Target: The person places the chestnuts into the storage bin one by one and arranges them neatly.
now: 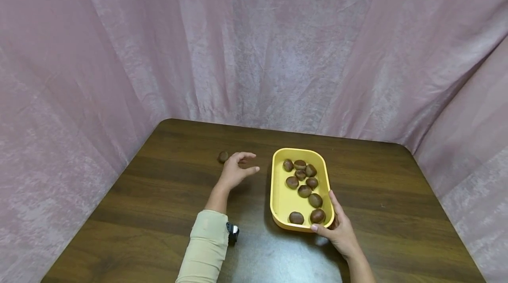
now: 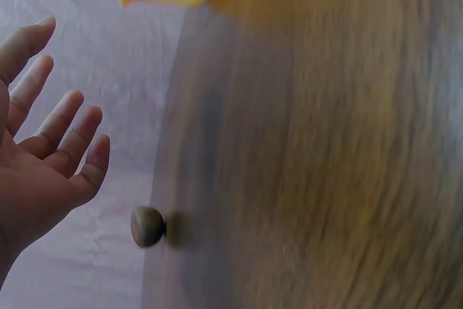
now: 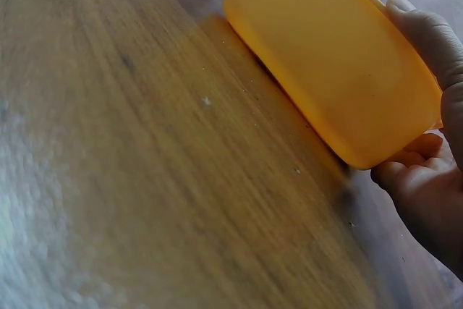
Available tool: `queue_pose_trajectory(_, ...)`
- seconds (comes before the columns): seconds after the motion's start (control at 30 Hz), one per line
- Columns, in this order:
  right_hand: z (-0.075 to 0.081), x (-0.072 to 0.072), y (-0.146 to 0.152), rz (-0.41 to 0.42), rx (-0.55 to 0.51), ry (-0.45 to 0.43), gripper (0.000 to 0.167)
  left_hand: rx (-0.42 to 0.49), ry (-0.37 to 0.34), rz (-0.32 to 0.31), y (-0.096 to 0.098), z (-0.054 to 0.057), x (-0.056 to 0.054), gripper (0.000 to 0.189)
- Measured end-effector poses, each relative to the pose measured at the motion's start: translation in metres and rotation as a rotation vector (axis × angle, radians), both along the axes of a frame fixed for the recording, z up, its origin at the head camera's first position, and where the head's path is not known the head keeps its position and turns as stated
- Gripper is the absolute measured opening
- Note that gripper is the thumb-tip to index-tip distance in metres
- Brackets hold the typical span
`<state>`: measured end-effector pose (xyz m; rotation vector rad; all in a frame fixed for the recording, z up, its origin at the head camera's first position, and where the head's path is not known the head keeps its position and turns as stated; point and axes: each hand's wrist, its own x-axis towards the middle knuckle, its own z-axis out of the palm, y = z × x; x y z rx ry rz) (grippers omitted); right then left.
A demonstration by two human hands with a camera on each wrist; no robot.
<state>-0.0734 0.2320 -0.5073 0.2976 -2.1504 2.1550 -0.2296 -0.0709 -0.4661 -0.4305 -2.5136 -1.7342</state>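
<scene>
A yellow rectangular container [image 1: 279, 201] holds several brown chestnuts [image 1: 304, 191], most toward its right side. At its near right corner my right hand [image 1: 343, 232] grips the wall, thumb on the rim; the right wrist view shows this hand [image 3: 427, 186] with fingers at the container's [image 3: 325, 63] lower edge. My left hand [image 1: 235, 170] hovers left of the container, fingers spread from the thumb, holding nothing. One loose chestnut [image 1: 223, 157] lies on the table just beyond that hand. In the left wrist view the chestnut [image 2: 147, 226] sits below the left hand's [image 2: 51, 150] fingers, apart from them.
The dark wooden table [image 1: 158, 212] has rounded far corners. Pink curtains [image 1: 278, 53] hang behind it and on both sides. A small black device [image 1: 233, 233] is strapped at the left wrist, over a light sleeve [image 1: 208, 239].
</scene>
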Motion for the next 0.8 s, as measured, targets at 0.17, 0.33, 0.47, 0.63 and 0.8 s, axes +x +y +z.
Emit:
queue_pose_trajectory(0.17,0.000,0.000,0.000,0.002,-0.008,0.002,0.103,-0.010,-0.018,0.056,-0.012,-0.004,-0.006,0.040)
queue_pose_trajectory(0.33,0.000,0.000,0.000,0.002,-0.007,0.003,0.103,0.002,-0.037,0.113,-0.024,-0.005,-0.011,0.041)
queue_pose_trajectory(0.47,0.000,-0.001,0.000,0.004,-0.004,0.004,0.103,0.011,-0.048,0.159,-0.033,-0.009,-0.017,0.040)
queue_pose_trajectory(0.63,-0.001,-0.001,-0.001,0.004,-0.011,0.006,0.103,0.017,-0.046,0.206,-0.043,-0.014,-0.023,0.042)
queue_pose_trajectory(0.8,-0.001,0.000,-0.001,0.000,-0.009,0.007,0.102,0.046,-0.067,0.217,-0.052,-0.018,-0.029,0.046)
